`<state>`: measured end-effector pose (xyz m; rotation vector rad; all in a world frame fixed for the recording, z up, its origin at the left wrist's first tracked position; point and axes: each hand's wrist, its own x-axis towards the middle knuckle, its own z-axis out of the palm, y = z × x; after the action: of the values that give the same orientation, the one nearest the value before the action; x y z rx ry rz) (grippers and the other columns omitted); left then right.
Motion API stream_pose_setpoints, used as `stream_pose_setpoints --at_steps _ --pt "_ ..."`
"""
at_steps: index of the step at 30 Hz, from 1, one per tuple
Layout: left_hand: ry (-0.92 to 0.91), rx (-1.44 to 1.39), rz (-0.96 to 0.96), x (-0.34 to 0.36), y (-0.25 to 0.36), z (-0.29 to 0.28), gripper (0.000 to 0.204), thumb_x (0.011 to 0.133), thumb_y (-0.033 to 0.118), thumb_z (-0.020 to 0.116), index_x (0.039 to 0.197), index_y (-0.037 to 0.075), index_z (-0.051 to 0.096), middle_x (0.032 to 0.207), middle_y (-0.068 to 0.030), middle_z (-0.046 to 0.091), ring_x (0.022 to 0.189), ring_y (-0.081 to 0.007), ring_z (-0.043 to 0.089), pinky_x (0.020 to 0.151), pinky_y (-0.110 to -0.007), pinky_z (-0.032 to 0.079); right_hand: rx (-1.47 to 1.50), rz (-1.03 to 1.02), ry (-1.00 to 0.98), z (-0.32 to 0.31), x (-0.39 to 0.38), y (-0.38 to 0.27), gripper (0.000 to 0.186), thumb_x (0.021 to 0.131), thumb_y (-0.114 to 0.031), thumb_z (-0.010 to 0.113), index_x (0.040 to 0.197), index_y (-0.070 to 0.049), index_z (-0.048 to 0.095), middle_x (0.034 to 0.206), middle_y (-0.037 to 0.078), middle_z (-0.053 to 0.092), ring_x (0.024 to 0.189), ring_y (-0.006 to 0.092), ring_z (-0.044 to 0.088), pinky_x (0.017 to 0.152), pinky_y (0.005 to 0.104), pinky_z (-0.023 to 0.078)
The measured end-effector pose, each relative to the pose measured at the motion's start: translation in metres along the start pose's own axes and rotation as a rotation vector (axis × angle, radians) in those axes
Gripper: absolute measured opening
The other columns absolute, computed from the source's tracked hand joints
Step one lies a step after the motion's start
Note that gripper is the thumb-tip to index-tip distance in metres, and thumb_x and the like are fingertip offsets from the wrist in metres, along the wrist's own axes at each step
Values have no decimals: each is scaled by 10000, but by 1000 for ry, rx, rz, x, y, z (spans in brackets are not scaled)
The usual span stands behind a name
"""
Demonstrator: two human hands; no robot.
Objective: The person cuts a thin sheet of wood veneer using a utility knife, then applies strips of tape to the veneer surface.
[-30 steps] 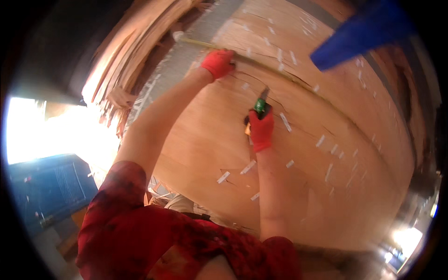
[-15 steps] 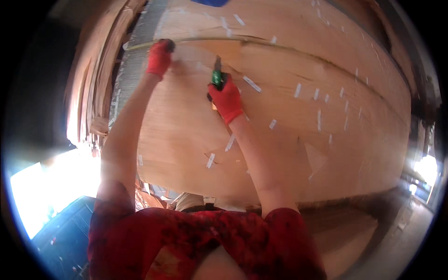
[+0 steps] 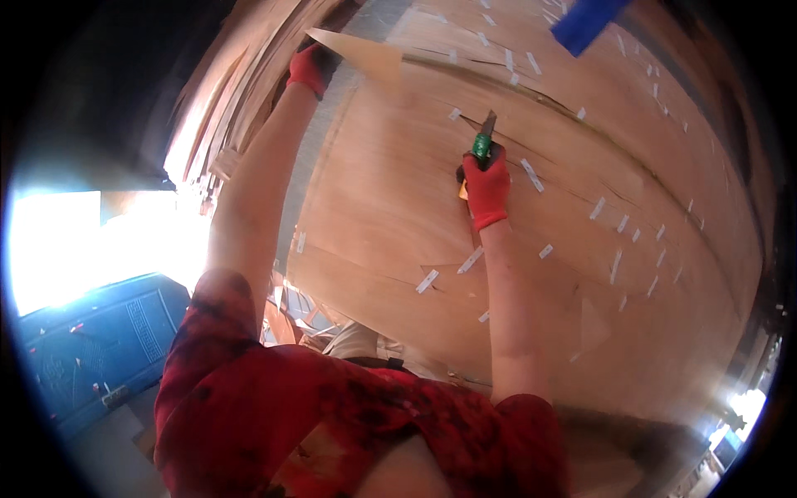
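My left hand [image 3: 309,70], in a red glove with a dark palm, is closed at the upper left edge of the wood sheet [image 3: 398,207], on a pale triangular veneer piece [image 3: 361,54] lifted off it. The fingertips are partly hidden. My right hand [image 3: 490,187], gloved alike, grips a green-handled knife [image 3: 490,123], its blade pointing up over a cracked part of the sheet. Something small and yellow [image 3: 463,190] shows beneath that hand; I cannot make it out. Short white tape strips [image 3: 531,174] dot the sheet, and a long dark seam crosses its upper part.
Stacked veneer sheets [image 3: 220,70] line the far left side, beside a grey strip of surface. A blue object [image 3: 585,25] hangs at the upper right. A blue panel [image 3: 91,349] lies at lower left below a bright opening [image 3: 100,232]. Veneer scraps [image 3: 282,324] lie near my body.
My left hand has moved toward the far left edge, and the triangular piece, flat on the sheet half a second ago, is raised. My right hand still holds the knife. The view has shifted.
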<state>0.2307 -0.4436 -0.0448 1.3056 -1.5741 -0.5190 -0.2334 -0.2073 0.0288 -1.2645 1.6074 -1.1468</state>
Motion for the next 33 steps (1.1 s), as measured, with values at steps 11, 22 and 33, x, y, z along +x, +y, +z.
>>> stream_pose_setpoints --at_steps 11,22,33 --pt "-59 -1261 -541 -43 129 44 316 938 58 617 1246 -7 602 1113 -147 704 1009 -302 701 916 -428 586 468 166 -84 -12 11 0 281 864 -116 735 1071 -51 557 798 51 642 627 175 666 572 327 522" --pt "-6 -20 97 -107 213 145 178 829 103 722 1007 101 721 1081 -96 686 1056 -325 623 926 -410 505 571 452 -498 32 84 -63 306 909 -356 748 1031 -97 640 895 59 694 672 154 633 549 258 471" --pt "-135 483 67 -109 183 90 431 940 156 573 1358 57 558 1327 -205 602 1278 -392 535 1115 -481 380 409 395 -526 56 102 -39 175 866 -171 728 921 -36 632 793 96 713 559 117 562 454 264 420"
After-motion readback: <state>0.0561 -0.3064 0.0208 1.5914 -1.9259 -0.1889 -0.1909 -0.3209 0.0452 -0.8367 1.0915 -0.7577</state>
